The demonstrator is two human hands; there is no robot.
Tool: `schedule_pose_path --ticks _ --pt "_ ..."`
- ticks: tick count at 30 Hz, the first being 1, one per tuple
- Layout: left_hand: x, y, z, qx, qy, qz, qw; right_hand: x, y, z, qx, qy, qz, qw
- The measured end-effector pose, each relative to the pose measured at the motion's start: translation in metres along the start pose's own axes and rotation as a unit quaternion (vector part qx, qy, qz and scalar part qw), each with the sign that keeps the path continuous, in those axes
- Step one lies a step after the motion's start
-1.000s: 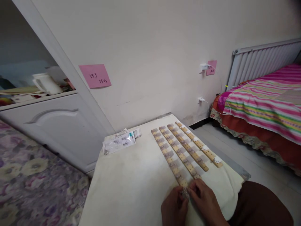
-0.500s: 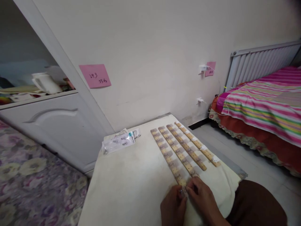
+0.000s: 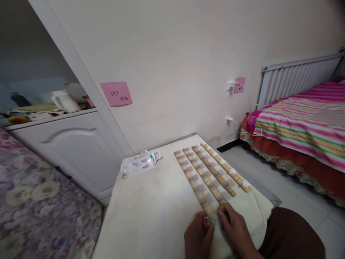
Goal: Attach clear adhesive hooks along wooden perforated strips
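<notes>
Several long wooden strips (image 3: 206, 173) lie side by side on a white cloth-covered table (image 3: 151, 205), each dotted with small clear and white pieces. My left hand (image 3: 198, 235) and my right hand (image 3: 234, 227) meet at the near end of the leftmost strip (image 3: 199, 192). Both have their fingers pinched together on a small clear piece there, too small to name. A clear plastic packet (image 3: 138, 165) of small parts lies at the table's far left corner.
A white wall with a pink note (image 3: 116, 93) stands behind the table. A white cabinet (image 3: 72, 144) with a jug (image 3: 64, 100) is at left. A bed with a striped cover (image 3: 304, 118) and a radiator (image 3: 296, 77) lie right. Chargers (image 3: 233, 84) hang from wall sockets.
The view has shifted slightly, with the scene sliding right and down. My hands stay pinched at the near end of the leftmost strip, hardly moved.
</notes>
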State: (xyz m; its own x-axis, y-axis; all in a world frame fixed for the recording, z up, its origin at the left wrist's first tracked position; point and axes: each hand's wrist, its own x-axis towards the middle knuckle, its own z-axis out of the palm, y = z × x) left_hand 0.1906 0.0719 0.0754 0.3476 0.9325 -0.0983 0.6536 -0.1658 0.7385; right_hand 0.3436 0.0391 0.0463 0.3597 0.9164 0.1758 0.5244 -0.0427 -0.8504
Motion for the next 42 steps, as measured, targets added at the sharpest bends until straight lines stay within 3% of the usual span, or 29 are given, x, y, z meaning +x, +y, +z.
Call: schedule_pose_path --ticks 20,27,36,42 --pt "0.0026 -0.0034 0.0035 -0.035 0.007 0.014 0.999 -0.0012 -0.0019 0.0018 0.022 0.018 0.012 1.0" --pt "0.0023 -0.0029 0.0039 -0.036 0.016 0.008 0.999 -0.0037 -0.0033 0.0026 0.027 0.041 -0.013 0.999" --pt "0.0043 0.0008 0.0007 -0.023 0.0 -0.019 1.0 -0.0059 -0.0034 0.0011 0.037 0.013 0.006 0.999" --pt "0.0027 -0.0006 0.0009 -0.021 -0.004 -0.001 1.0 -0.003 -0.0056 -0.0031 0.039 0.012 0.005 0.999"
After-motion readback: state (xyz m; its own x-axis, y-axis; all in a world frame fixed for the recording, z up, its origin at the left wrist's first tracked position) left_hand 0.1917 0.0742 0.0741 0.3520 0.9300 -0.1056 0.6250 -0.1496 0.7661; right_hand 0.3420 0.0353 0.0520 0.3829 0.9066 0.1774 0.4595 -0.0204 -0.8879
